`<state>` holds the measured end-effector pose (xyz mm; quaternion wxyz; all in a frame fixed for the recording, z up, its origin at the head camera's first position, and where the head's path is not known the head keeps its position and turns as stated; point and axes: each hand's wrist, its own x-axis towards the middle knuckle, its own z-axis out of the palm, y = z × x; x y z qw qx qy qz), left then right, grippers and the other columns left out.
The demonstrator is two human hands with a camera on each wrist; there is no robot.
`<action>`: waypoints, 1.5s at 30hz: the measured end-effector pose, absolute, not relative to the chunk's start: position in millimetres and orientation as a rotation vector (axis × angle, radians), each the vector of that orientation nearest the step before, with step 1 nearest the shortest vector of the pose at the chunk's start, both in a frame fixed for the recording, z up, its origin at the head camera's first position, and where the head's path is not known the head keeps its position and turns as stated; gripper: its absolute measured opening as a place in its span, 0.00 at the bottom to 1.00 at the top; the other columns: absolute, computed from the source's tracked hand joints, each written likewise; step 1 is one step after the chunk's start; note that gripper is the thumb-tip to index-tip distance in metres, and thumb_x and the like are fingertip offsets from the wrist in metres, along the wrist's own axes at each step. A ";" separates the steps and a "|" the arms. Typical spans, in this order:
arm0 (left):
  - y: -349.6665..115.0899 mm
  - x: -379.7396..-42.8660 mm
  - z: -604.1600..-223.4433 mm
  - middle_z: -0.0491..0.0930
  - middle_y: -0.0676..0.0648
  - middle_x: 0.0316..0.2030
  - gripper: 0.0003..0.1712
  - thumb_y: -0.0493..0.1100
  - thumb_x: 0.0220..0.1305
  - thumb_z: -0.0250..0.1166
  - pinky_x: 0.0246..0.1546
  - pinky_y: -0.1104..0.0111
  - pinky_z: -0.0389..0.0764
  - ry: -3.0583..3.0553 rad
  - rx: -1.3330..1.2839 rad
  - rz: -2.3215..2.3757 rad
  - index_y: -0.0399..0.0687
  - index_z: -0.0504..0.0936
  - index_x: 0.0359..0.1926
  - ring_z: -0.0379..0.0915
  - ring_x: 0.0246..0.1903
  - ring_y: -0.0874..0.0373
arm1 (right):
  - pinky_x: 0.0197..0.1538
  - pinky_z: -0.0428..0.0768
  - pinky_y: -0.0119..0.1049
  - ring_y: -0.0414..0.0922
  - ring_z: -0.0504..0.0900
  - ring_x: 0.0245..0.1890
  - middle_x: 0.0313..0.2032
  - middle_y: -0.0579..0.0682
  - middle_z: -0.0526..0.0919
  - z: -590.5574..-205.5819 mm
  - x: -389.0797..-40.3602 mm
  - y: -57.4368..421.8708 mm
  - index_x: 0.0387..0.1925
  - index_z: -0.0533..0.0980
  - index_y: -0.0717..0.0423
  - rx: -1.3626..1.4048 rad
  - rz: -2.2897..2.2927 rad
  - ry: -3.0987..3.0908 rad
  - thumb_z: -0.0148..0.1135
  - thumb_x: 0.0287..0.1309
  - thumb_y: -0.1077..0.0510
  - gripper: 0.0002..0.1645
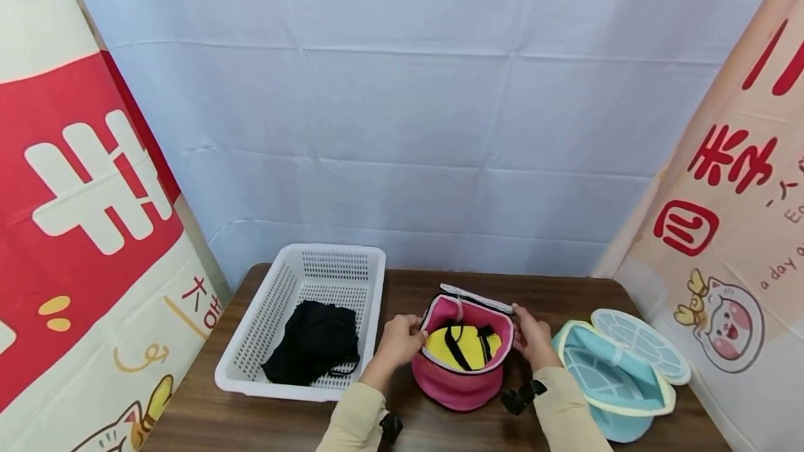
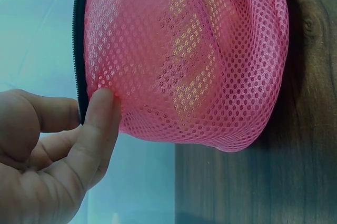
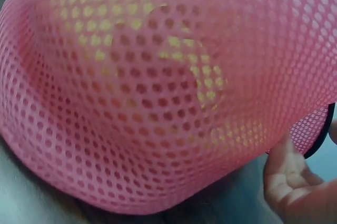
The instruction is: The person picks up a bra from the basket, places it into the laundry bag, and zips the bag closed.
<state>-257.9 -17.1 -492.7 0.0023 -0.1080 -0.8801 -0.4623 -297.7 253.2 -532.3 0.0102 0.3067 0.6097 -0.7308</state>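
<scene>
- A pale blue sheet [image 1: 402, 124] hung behind a brown wooden counter [image 1: 251, 431], with a printed curtain at either side.
- The pink mesh bag [image 1: 457, 393] stood on the counter between the hands, mouth upward, its lid [image 1: 475, 298] raised at the back.
- The left hand [image 1: 400, 337] had its grip pinched on the bag's rim; the right hand [image 1: 532, 337] pinched the opposite side, near the lid.
- To do this well, I judged, both pinches needed to stay light and level—the soft mesh looked ready to fold—with fingertips clear of the zip [image 2: 79, 50] and the yellow cloth [image 1: 471, 344] kept below the rim.
- Counted: two bags, the pink one and a blue one [image 1: 618, 425] with its lid open; one white basket [image 1: 276, 390]; one dark heap of cloth [image 1: 310, 344] inside it—how many pieces, I could not tell; one yellow bundle, black-striped, in the pink bag.
</scene>
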 end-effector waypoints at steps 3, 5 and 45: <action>-17.3 -256.8 -493.1 0.77 0.48 0.25 0.14 0.33 0.59 0.62 0.25 0.69 0.76 -2.761 -0.337 -1.502 0.30 0.79 0.46 0.73 0.22 0.60 | 0.25 0.78 0.32 0.38 0.76 0.16 0.17 0.46 0.77 -535.1 -298.4 255.7 0.47 0.63 0.68 0.932 -2.385 1.759 0.61 0.57 0.46 0.32; -17.5 -256.4 -493.1 0.78 0.48 0.25 0.15 0.33 0.59 0.62 0.24 0.69 0.76 -2.756 -0.340 -1.535 0.29 0.78 0.47 0.74 0.19 0.60 | 0.28 0.79 0.34 0.39 0.79 0.18 0.18 0.48 0.79 -535.3 -299.3 256.9 0.40 0.66 0.64 0.904 -2.440 1.674 0.62 0.56 0.47 0.26; -22.7 -255.1 -492.9 0.74 0.47 0.21 0.14 0.30 0.60 0.61 0.16 0.66 0.77 -2.574 -0.278 -1.831 0.26 0.77 0.46 0.74 0.12 0.57 | 0.28 0.76 0.28 0.39 0.73 0.17 0.17 0.47 0.74 -505.7 -288.9 245.9 0.25 0.76 0.54 0.663 -2.859 1.513 0.57 0.59 0.67 0.09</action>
